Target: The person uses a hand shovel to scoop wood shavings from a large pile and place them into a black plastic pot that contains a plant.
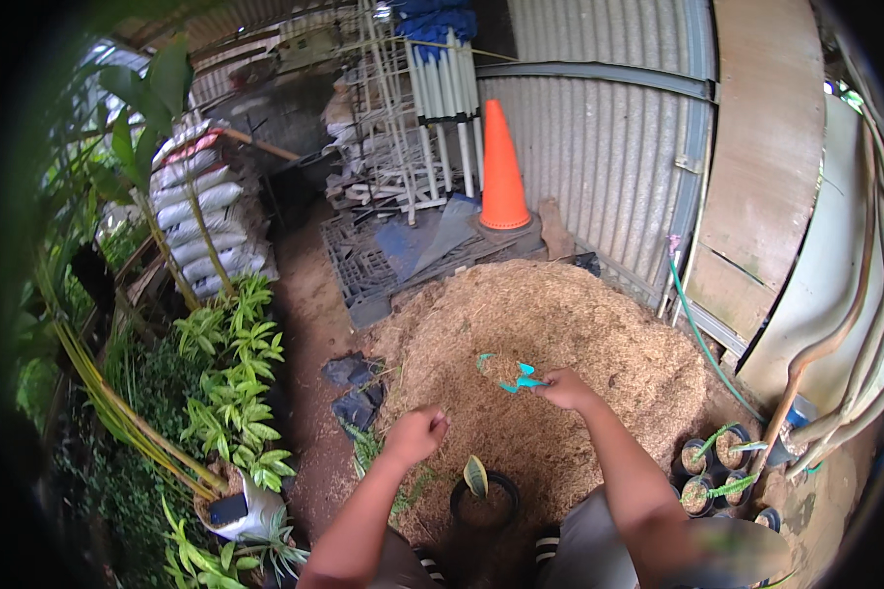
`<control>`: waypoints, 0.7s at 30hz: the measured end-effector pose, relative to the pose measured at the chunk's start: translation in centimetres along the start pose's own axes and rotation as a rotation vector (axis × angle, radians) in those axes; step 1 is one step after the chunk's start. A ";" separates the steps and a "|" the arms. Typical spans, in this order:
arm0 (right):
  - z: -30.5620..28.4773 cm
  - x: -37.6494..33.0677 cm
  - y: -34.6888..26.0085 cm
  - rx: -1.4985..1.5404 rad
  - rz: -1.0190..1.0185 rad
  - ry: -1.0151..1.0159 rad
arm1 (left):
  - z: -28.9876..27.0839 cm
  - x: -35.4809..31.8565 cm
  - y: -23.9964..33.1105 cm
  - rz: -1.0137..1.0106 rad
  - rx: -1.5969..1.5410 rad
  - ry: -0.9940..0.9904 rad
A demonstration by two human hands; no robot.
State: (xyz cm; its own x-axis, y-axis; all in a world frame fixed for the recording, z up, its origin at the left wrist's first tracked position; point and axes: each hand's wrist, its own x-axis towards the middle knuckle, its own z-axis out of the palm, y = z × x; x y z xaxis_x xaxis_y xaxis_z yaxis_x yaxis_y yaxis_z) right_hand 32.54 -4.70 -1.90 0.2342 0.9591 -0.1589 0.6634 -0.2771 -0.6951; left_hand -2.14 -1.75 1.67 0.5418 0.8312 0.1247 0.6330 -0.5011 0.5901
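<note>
My right hand (560,389) grips the handle of a teal hand trowel (527,380). Light brown, chaff-like loose material fills the trowel's blade, which is held over a big mound (599,329) of the same stuff. Off to the left, my left hand (417,434) is curled closed above the mound's near edge, with nothing visible in it. Between my feet stands a black round pot (509,493), below and between both hands. A single upright leaf (475,476), green with pale edges, rises from it.
Several small potted plants (697,494) stand at the right, by bent poles (845,373) and a green hose (702,339). An orange cone (502,177) stands behind the mound. At left are leafy plants (231,412), stacked sacks (201,216) and black plastic (356,402).
</note>
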 end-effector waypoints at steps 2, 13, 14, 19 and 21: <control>-0.7 -1.1 -1.0 0.001 0.003 -0.132 | 0.5 0.1 0.1 0.035 -0.070 0.100; 0.6 -2.9 -7.2 -0.073 -0.169 -0.526 | 0.0 0.5 -0.8 -0.247 -0.094 0.204; 0.8 -2.9 -7.3 -0.094 -0.212 -0.520 | -0.1 0.5 -1.1 -0.290 -0.120 0.188; 1.4 -3.0 -8.0 -0.194 -0.303 -0.508 | 0.7 0.8 -3.4 -0.277 -0.316 0.138; 1.6 -3.4 -8.4 -0.174 -0.307 -0.493 | 1.0 1.3 -5.1 -0.279 -0.423 0.273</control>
State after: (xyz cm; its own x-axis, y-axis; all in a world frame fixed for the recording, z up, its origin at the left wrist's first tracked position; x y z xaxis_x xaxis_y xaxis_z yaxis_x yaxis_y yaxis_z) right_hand 25.01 -5.53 3.33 -0.3157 0.8989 -0.3038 0.7645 0.0513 -0.6426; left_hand -4.12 1.69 -1.99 0.1880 0.9783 0.0869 0.4246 -0.1607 0.8910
